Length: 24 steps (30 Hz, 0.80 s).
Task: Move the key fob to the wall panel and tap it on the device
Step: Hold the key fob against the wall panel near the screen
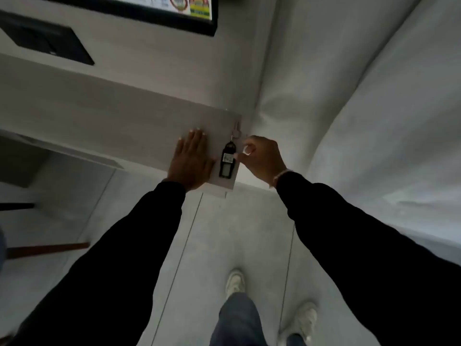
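A black key fob with a pale label lies on the right end of a light shelf, a metal key ring at its far end. My right hand is just right of the fob, thumb and forefinger pinched at the fob's right edge. Flat on the shelf, fingers spread, rests my left hand, just left of the fob. A dark wall panel is mounted on the wall at the upper left, well away from both hands.
A black-framed screen with colourful stickers hangs at the top. A white wall rises on the right, meeting the shelf wall at a corner. Below are grey floor tiles and my feet in white shoes. Dark furniture stands at the left.
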Motion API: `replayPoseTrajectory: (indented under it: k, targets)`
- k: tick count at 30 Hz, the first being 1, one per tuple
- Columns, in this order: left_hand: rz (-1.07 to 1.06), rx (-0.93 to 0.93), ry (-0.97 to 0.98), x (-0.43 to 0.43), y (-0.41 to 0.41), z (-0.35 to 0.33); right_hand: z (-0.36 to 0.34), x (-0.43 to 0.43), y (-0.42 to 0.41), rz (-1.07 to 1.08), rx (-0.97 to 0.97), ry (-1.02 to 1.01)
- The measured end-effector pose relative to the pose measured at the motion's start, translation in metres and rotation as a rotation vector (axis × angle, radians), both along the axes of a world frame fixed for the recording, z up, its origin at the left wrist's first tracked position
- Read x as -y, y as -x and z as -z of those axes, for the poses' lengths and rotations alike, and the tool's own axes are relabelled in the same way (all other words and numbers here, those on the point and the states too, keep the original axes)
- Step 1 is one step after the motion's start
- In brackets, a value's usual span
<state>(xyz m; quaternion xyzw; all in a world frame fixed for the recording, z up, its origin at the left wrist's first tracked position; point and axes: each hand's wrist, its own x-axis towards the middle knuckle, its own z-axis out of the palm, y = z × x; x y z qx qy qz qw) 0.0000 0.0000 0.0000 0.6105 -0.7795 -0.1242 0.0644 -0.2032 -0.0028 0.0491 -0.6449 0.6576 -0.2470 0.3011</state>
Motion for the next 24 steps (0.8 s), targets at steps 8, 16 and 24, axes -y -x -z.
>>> replayPoseTrajectory:
  k: [8, 16, 24]
  targets:
    - [-0.027, 0.111, 0.019, 0.005, -0.001, 0.000, 0.005, 0.013, -0.024, 0.174, 0.057, -0.121]
    - [-0.037, 0.119, 0.046, 0.005, 0.001, 0.004, 0.009, 0.025, -0.006, 0.316, 0.195, -0.281]
    - [-0.045, 0.100, 0.016, 0.000, 0.009, -0.004, -0.017, 0.011, 0.019, 0.313, 0.640, -0.537]
